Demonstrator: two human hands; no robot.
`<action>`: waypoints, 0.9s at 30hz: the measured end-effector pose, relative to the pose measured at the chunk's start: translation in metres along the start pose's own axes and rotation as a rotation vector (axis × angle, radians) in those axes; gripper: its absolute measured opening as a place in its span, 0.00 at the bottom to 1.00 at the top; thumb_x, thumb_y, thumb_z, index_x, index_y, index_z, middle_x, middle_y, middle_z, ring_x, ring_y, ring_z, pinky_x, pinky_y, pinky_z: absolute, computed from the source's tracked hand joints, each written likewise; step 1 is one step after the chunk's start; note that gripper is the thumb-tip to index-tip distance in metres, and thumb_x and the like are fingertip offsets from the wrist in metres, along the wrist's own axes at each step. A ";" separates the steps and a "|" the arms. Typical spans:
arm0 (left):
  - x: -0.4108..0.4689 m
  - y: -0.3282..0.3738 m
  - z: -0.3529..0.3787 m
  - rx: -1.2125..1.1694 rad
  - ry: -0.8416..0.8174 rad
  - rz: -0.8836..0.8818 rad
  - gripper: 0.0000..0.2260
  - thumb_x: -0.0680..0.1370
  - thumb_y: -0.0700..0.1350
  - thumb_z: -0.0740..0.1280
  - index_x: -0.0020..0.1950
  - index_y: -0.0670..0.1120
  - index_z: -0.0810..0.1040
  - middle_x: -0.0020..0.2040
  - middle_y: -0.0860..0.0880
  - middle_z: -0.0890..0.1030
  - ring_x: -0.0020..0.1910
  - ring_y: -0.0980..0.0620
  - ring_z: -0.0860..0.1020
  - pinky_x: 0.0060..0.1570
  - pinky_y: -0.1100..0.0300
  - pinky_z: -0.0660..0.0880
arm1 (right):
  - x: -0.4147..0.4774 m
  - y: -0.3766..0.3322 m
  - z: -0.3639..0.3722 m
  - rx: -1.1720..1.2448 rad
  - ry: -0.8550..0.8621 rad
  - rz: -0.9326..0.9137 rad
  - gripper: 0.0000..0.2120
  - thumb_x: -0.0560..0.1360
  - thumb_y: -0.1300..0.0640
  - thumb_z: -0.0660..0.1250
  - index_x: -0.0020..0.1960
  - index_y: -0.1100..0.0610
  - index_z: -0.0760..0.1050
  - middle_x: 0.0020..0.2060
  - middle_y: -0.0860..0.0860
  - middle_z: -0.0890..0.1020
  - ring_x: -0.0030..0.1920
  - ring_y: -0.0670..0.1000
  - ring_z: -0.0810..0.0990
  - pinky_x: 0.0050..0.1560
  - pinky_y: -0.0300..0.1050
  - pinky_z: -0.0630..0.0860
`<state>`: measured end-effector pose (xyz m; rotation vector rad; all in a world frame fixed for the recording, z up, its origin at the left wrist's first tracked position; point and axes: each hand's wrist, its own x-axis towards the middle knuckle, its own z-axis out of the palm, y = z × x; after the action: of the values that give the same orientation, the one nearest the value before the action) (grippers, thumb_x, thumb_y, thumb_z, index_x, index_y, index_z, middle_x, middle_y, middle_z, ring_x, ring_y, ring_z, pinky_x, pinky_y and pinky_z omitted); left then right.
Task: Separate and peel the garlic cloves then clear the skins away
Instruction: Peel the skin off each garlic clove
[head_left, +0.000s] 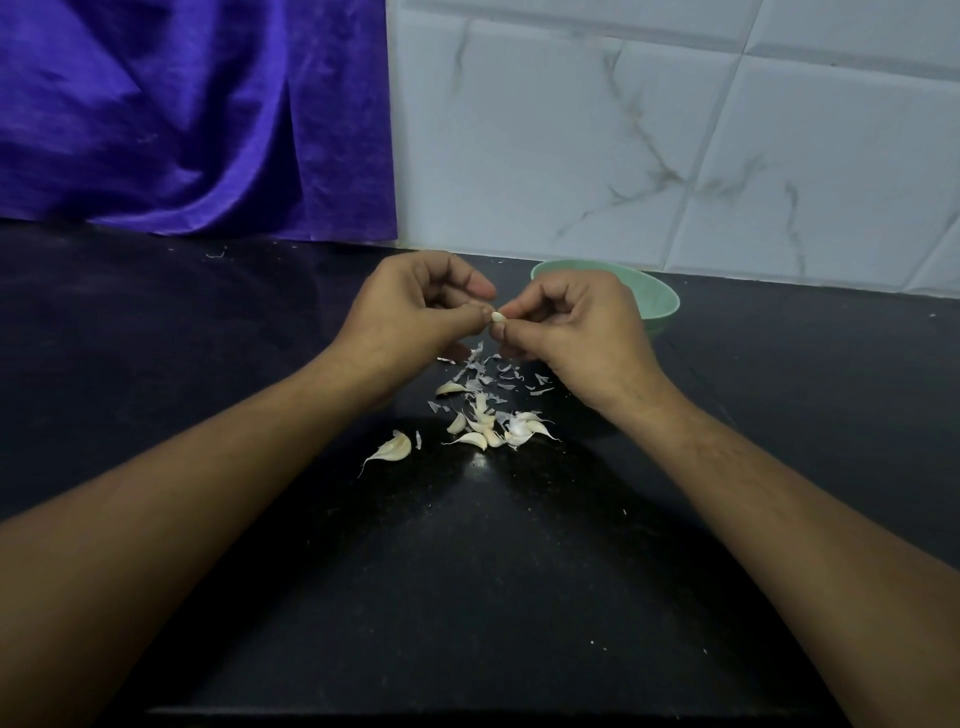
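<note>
Aloft, one garlic clove (497, 316) in the joint pinch of left hand (415, 309) and right hand (576, 327).

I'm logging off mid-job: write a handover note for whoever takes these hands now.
Left hand and right hand both pinch one small pale garlic clove above the black stone counter.
Unpeeled cream cloves lie heaped nearer the person; one larger clove lies apart, left of the heap.
Thin white skin scraps are scattered between heap and hands.
The pale green round bowl stands behind the right hand; contents hidden.
Done: cloves separated, some skins off. Left: finish this clove, peel the heap, clear skins.
</note>
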<state>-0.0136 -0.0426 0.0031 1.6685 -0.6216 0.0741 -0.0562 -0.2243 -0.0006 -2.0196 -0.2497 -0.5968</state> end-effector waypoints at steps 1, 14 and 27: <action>0.000 0.001 0.000 -0.010 0.003 -0.006 0.06 0.77 0.32 0.74 0.52 0.40 0.82 0.47 0.31 0.83 0.42 0.45 0.81 0.37 0.54 0.83 | 0.000 0.000 0.000 0.019 0.002 0.003 0.04 0.71 0.62 0.79 0.42 0.57 0.85 0.34 0.53 0.87 0.37 0.56 0.88 0.45 0.64 0.84; 0.000 0.003 0.000 -0.107 -0.012 -0.111 0.03 0.78 0.37 0.74 0.51 0.42 0.83 0.45 0.40 0.85 0.43 0.52 0.83 0.40 0.53 0.84 | -0.001 -0.001 0.001 0.145 -0.022 0.065 0.03 0.75 0.64 0.77 0.48 0.61 0.85 0.37 0.57 0.87 0.38 0.54 0.88 0.46 0.58 0.86; 0.000 0.002 -0.003 0.227 -0.004 0.058 0.06 0.77 0.37 0.74 0.49 0.47 0.85 0.40 0.43 0.85 0.45 0.35 0.84 0.44 0.37 0.84 | -0.003 -0.006 -0.001 -0.156 -0.010 -0.050 0.04 0.72 0.63 0.79 0.44 0.56 0.86 0.33 0.48 0.86 0.33 0.48 0.86 0.38 0.39 0.81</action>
<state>-0.0139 -0.0403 0.0055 1.8695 -0.6846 0.1890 -0.0622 -0.2219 0.0030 -2.1724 -0.2681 -0.6547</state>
